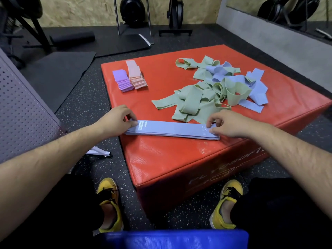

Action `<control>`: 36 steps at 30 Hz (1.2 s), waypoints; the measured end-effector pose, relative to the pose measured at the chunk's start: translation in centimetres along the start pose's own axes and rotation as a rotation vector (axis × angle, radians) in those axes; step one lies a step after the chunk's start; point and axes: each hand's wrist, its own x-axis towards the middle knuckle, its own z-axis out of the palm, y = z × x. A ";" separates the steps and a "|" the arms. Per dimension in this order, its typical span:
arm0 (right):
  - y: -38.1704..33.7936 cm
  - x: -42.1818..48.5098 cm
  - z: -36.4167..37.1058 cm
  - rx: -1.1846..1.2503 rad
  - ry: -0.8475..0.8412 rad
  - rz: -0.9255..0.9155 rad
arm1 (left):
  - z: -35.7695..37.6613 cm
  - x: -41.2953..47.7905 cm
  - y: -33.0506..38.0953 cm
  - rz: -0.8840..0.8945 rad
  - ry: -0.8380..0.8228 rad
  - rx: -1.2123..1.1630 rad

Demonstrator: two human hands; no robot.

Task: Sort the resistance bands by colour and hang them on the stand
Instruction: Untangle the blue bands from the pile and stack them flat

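Left hand pinches the left end and right hand the right end of the blue band stack, lying lengthwise along the red box near edge, with the tangled bands heaped just beyond

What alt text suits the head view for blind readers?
A person's left grip and right grip pinch the ends of a stack of blue fabric resistance bands on a red padded box. Behind lie a tangled green and blue band pile, a folded purple stack and pink stack.
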 end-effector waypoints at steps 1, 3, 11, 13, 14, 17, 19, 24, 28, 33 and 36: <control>-0.2 -0.1 -0.1 -0.006 0.001 -0.004 | -0.1 0.0 0.1 0.003 0.004 0.000; -0.4 -0.2 -0.6 -0.004 0.007 -0.021 | -0.3 0.2 0.2 0.013 0.014 0.017; -2.1 0.5 -2.5 0.079 0.122 -0.026 | 0.7 4.0 5.7 0.182 0.089 0.023; -2.6 0.5 -2.8 0.097 0.152 -0.030 | 1.5 5.6 8.1 0.247 0.090 0.008; -2.5 0.5 -3.3 0.110 0.168 -0.024 | 2.0 6.7 9.5 0.282 0.091 0.005; -1.9 0.5 -3.9 0.148 0.189 -0.019 | 3.5 8.9 13.0 0.321 0.091 -0.010; -0.5 0.4 -4.7 0.125 0.214 0.005 | 4.8 10.7 15.7 0.361 0.090 -0.020; 6.2 0.0 -7.2 0.060 0.195 0.149 | 7.6 14.8 22.7 0.466 0.098 0.017; 12.6 0.1 -7.1 -0.009 0.110 0.305 | 10.0 17.5 27.5 0.484 0.046 0.065; 16.3 1.4 -6.1 0.049 0.125 0.389 | 12.6 19.6 30.1 0.441 -0.071 0.166; 17.5 2.6 -5.8 0.026 0.084 0.418 | 13.7 20.6 30.4 0.422 -0.104 0.176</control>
